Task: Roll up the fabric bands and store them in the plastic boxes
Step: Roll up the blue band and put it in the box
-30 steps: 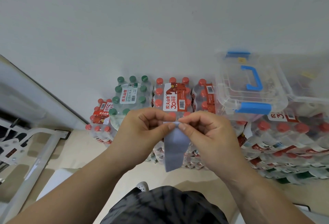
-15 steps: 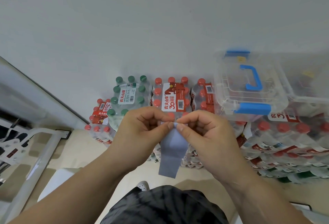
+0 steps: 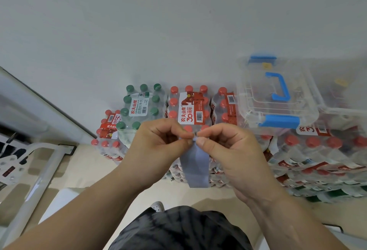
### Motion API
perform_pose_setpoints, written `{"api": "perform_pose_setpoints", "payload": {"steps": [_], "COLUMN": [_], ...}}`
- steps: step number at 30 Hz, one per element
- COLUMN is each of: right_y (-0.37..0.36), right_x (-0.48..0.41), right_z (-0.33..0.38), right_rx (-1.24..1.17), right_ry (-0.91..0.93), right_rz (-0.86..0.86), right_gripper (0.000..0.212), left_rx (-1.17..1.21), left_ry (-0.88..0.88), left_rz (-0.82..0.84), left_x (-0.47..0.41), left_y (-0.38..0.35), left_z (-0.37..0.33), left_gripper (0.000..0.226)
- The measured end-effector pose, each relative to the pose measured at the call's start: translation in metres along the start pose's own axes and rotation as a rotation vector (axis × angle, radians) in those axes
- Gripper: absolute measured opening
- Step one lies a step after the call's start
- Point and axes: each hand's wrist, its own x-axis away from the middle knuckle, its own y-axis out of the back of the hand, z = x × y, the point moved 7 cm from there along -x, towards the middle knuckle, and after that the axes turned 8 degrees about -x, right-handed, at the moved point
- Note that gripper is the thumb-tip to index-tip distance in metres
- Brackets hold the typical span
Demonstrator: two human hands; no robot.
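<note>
A pale blue fabric band (image 3: 195,167) hangs down between my hands. My left hand (image 3: 158,148) and my right hand (image 3: 228,150) both pinch its top edge with thumb and fingertips, and that edge is curled over into a small roll. The rest of the band hangs loose below the roll. A clear plastic box (image 3: 278,95) with a blue handle and blue latches sits shut on top of bottle packs at the right. A second clear box (image 3: 345,93) stands beside it at the far right.
Shrink-wrapped packs of water bottles (image 3: 188,106), with red and green caps, are stacked against the white wall in front of me. A white metal frame (image 3: 45,162) stands at the left on the beige floor. My dark shorts and a shoe show at the bottom.
The hanging end of the band has swung slightly between frames. My fingertips have kept turning the top edge, and the hands stay at nearly the same place.
</note>
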Motion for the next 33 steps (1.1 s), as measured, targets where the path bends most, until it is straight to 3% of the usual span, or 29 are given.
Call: {"api": "perform_pose_setpoints", "payload": {"steps": [9,14,17,23,33], "right_y": [-0.002,-0.001,-0.002,-0.001,-0.001], "right_x": [-0.004,-0.005,-0.005,-0.004,-0.003], "right_z": [-0.006,-0.003,-0.003,-0.005,-0.009], "right_rx": [0.056,0.062,0.054,0.033,-0.032], "right_ry": [-0.036,0.012,0.016,0.001,-0.043], "right_rz": [-0.027,-0.038,-0.022,-0.031,-0.037], "right_gripper": [0.004,0.010,0.011,0.009,0.014], "left_rx": [0.004,0.106,0.168,0.041,0.052], "left_ry": [-0.017,0.069,0.134,0.109,0.130], "left_rz": [0.001,0.006,0.040,0.010,0.021], "left_x": [0.001,0.000,0.001,0.001,0.001], "left_y": [0.004,0.003,0.002,0.002,0.003], "left_z": [0.002,0.008,0.012,0.009,0.006], "left_gripper": [0.013,0.007,0.016,0.010,0.015]}}
